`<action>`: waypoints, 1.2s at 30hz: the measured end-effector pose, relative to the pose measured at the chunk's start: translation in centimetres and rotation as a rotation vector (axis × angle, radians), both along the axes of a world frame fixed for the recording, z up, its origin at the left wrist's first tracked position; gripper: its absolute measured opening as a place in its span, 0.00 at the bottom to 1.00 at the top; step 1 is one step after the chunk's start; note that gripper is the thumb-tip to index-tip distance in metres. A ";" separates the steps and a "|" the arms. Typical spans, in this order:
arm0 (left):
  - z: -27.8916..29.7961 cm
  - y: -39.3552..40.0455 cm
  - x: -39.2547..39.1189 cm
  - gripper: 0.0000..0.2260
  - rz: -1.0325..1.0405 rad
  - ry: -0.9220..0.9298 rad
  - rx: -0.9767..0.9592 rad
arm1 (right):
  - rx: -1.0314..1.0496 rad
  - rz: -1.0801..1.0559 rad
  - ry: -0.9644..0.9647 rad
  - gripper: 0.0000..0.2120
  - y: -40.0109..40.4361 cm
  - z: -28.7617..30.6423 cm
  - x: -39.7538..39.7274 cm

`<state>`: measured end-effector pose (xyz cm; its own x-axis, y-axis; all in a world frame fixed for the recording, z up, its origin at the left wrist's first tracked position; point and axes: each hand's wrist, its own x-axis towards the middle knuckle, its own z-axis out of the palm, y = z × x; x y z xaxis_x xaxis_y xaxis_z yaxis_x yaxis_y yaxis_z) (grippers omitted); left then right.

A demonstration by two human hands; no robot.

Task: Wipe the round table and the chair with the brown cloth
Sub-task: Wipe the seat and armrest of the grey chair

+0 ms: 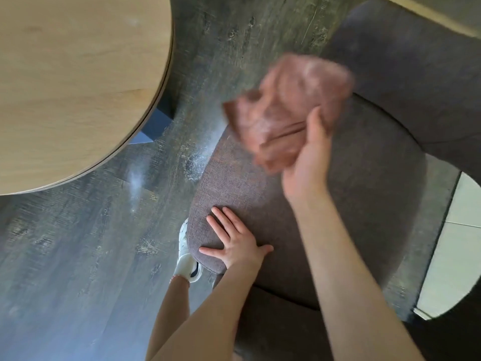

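The round table [78,82], light wood, fills the upper left. The chair [359,204] has grey-brown fabric and takes up the right half, with its backrest curving along the upper right. My right hand [309,162] grips the brown cloth [289,108] over the far part of the seat; the cloth is blurred and bunched. My left hand [234,241] lies flat, fingers spread, on the seat's near left edge and holds nothing.
Dark wood-look floor [78,256] lies between table and chair. A dark table base [156,123] shows under the table's rim. My foot in a white shoe [186,259] stands by the seat's left edge. Pale tiles [453,243] sit at the right.
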<state>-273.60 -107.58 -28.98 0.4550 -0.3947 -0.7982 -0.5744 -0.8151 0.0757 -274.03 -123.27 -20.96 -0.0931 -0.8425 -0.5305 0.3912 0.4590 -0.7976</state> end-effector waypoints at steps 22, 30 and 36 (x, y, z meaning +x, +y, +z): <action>-3.0 0.5 -0.9 0.35 -0.028 -0.038 0.051 | 0.341 0.688 0.184 0.19 4.4 -4.0 3.9; -1.0 0.2 -0.2 0.64 -0.009 -0.003 0.004 | -0.013 -0.107 0.090 0.19 0.2 0.6 -4.3; -0.6 -0.1 0.0 0.64 0.012 0.014 0.002 | -0.157 0.282 1.204 0.23 -1.6 -1.8 -7.0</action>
